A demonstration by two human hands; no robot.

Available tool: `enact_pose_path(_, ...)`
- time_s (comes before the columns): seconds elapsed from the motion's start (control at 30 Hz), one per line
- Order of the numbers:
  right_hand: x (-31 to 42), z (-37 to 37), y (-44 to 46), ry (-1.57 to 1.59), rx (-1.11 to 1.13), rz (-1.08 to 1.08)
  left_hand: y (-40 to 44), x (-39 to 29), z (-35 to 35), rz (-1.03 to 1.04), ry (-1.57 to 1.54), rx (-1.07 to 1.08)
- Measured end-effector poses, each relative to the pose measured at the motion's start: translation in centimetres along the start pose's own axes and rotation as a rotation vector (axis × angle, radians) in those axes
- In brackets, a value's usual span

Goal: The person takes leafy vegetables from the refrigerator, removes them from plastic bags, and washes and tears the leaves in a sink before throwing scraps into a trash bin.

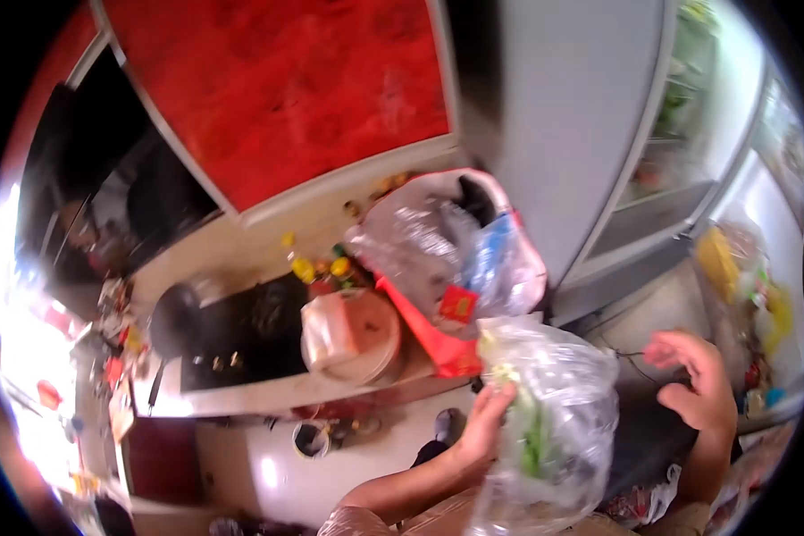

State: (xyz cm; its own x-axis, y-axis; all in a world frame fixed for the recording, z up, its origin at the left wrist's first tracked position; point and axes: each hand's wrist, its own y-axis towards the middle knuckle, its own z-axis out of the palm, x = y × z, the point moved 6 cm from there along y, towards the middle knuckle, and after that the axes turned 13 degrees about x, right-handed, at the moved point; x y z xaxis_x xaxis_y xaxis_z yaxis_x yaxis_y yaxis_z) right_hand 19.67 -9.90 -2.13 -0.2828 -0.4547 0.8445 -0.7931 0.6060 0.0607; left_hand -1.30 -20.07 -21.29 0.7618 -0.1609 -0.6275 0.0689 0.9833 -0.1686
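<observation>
A clear plastic bag [567,393] with green and pale leafy vegetables [534,433] inside hangs in front of my body. My left hand [484,427] is closed on the left side of this bag, thumb pointing up. To the right of the bag, apart from it, my right hand [692,380] is raised with its fingers curved and spread from the thumb, holding nothing. Beyond the bag, a large red bag [438,348] stands on the counter, stuffed with clear and blue plastic.
An open fridge [670,214] with greens on its shelves stands at the right, its door racks full of bags. On the counter [268,397] are a round tub [375,335], yellow-capped bottles and a black stove [250,330]. A small bucket [312,439] sits on the floor.
</observation>
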Motion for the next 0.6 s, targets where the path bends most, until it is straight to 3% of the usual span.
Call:
enact_pose_path(0.03, -1.3, 0.2, -0.6, 0.165, -0.024, 0.056, -2.7, -0.9, -1.4, 0.064, -0.107, -0.123)
enact_pose_path(0.07, -2.8, 0.4, -0.9, 0.322, -0.052, 0.122, -5.0, -2.6, -3.8, 0.241, 0.086, -0.076)
enact_pose_path(0.13, -5.7, 0.2, -1.2, 0.34, -0.049, 0.162, -9.9, -5.5, -7.3, 0.474, 0.282, -0.088)
enact_pose_path(0.33, -10.1, -1.1, 1.3, 0.477, -0.088, 0.151, -20.2, -13.7, -20.9, 0.846, 0.457, -0.346)
enact_pose_path(0.53, -11.8, 0.2, 3.7, 0.541, -0.069, 0.219, -20.6, -20.5, -40.1, 0.835, 0.226, -0.646)
enact_pose_path(0.57, -12.0, 0.5, 3.9, 0.541, -0.064, 0.224, -20.1, -19.9, -41.6, 0.728, 0.105, -0.679)
enact_pose_path(0.6, -12.3, 0.5, 4.0, 0.557, -0.083, 0.236, -20.1, -18.8, -42.5, 0.589, -0.018, -0.862)
